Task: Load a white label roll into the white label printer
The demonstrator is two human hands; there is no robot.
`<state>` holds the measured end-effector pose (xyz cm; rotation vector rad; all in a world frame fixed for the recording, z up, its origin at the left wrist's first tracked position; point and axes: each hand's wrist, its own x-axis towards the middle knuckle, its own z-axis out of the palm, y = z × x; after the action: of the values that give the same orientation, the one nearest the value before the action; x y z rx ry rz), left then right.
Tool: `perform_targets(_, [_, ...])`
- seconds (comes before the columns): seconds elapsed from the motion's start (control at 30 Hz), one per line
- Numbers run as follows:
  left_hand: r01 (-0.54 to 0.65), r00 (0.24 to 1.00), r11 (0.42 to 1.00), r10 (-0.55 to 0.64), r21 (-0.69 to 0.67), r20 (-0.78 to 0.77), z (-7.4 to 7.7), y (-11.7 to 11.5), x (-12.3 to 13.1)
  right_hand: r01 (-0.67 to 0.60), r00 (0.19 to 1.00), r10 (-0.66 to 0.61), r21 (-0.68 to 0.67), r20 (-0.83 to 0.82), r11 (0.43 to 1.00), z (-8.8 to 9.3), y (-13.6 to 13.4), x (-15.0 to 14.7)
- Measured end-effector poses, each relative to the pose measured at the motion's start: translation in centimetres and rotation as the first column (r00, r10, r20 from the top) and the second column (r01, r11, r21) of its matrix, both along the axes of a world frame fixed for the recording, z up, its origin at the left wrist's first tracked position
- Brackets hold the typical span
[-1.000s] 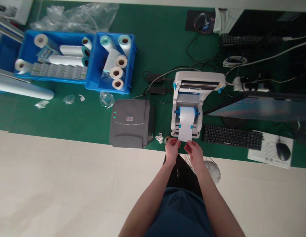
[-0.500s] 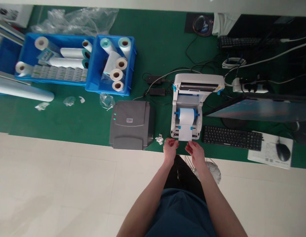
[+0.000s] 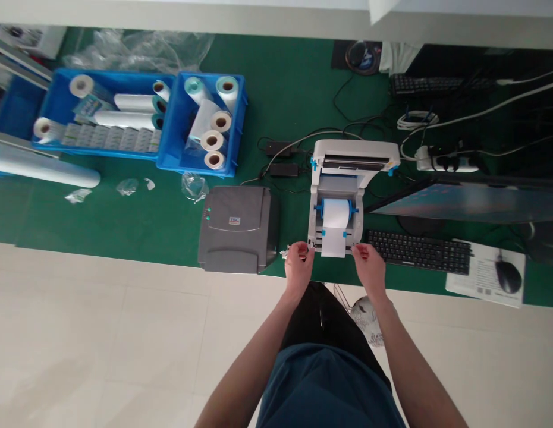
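A white label printer (image 3: 316,202) stands with its lid raised on the green table. Inside it a white label roll (image 3: 336,213) sits on a blue spindle, and its strip (image 3: 333,245) hangs over the front edge. My left hand (image 3: 298,264) is at the printer's front left corner, fingers curled and the fingertips near its edge. On the other side, my right hand (image 3: 368,267) is at the front right corner, thumb and finger brought together at the rim. Whether either hand pinches a part of the printer is too small to tell.
Left of the white printer is a closed dark grey printer (image 3: 234,226), with crumpled paper (image 3: 284,252) between. Blue bins (image 3: 163,142) of rolls stand farther left. A keyboard (image 3: 419,251), monitor (image 3: 473,199) and mouse (image 3: 509,276) are on the right. Cables (image 3: 303,138) run behind.
My hands have moved apart, from the end of the label strip to the printer's two front corners. The view has shifted slightly.
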<state>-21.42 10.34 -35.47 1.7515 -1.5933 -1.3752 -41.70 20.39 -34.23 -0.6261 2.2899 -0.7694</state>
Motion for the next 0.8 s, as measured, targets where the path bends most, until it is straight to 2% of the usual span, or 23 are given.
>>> perform_targets(0.1, [0.076,0.991,0.99,-0.061,-0.122,0.12,0.2,0.0,-0.7,-0.07,0.991,0.073,0.023,-0.114,0.997,0.3,-1.0,0.6])
perform_targets(0.2, [0.211,0.962,0.949,-0.159,-0.235,0.221,0.8,-2.1,-1.2,-0.117,0.962,0.125,0.048,-0.242,0.992,0.7,-1.7,0.1])
perform_targets(0.33, [0.475,0.866,0.82,-0.371,-0.319,0.335,1.5,-7.5,-2.7,-0.197,0.9,0.218,0.095,-0.378,0.976,1.4,-4.1,-2.6])
perform_targets(0.43, [0.633,0.763,0.708,-0.5,-0.314,0.41,1.3,-11.3,-4.5,-0.293,0.867,0.337,0.169,-0.368,0.941,1.6,-6.8,-4.3])
perform_targets(0.5, [0.695,0.706,0.657,-0.545,-0.292,0.452,1.0,-12.8,-5.7,-0.343,0.851,0.406,0.233,-0.333,0.91,1.5,-8.2,-5.0])
perform_targets(0.57, [0.719,0.675,0.642,-0.553,-0.266,0.488,0.7,-13.4,-6.6,-0.369,0.838,0.45,0.288,-0.309,0.884,1.5,-9.2,-5.2])
perform_targets(0.8, [0.715,0.65,0.664,-0.516,-0.219,0.558,0.0,-13.4,-7.7,-0.372,0.806,0.505,0.4,-0.307,0.837,1.3,-9.7,-4.9])
